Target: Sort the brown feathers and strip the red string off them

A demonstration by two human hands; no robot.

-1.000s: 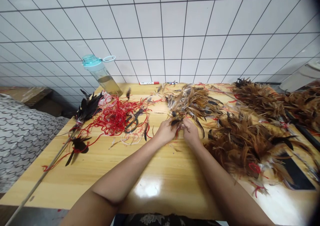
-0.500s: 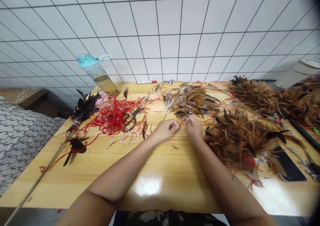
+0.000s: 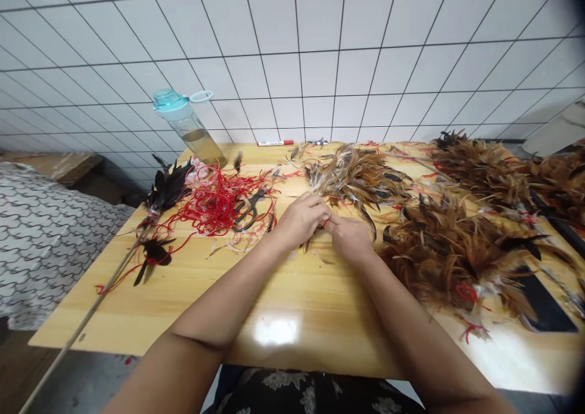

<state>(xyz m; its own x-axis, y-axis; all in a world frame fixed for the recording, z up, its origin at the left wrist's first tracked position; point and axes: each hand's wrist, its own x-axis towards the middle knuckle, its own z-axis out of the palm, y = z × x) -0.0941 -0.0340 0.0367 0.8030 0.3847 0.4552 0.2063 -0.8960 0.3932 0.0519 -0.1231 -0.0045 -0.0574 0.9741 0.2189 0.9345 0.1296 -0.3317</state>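
Observation:
My left hand (image 3: pixel 305 217) is closed, its fingers curled over brown feathers (image 3: pixel 312 241) whose ends poke out below the palm. Pressed against its fingertips is my right hand (image 3: pixel 350 238), also closed, in a pinch on a red string (image 3: pixel 326 222). Only a short bit of that string shows between the hands; the rest is hidden by the fingers. Just beyond them lies a loose heap of brown and black feathers (image 3: pixel 356 173). Beside my right forearm rests a large bundle of brown feathers (image 3: pixel 439 243) tied with red string.
Left on the wooden table (image 3: pixel 192 304) are tangled red string (image 3: pixel 212 203), scissors (image 3: pixel 247 213) and a stick (image 3: pixel 98 301) with black feathers (image 3: pixel 169 188). A water bottle (image 3: pixel 201 136) and red marker (image 3: pixel 275 142) stand and lie near the tiled wall. A phone (image 3: pixel 546 301) lies right.
My hands have come together; the stretch of red string between them is shorter. My left hand has turned palm down, and feathers now show beneath it. The view has shifted slightly.

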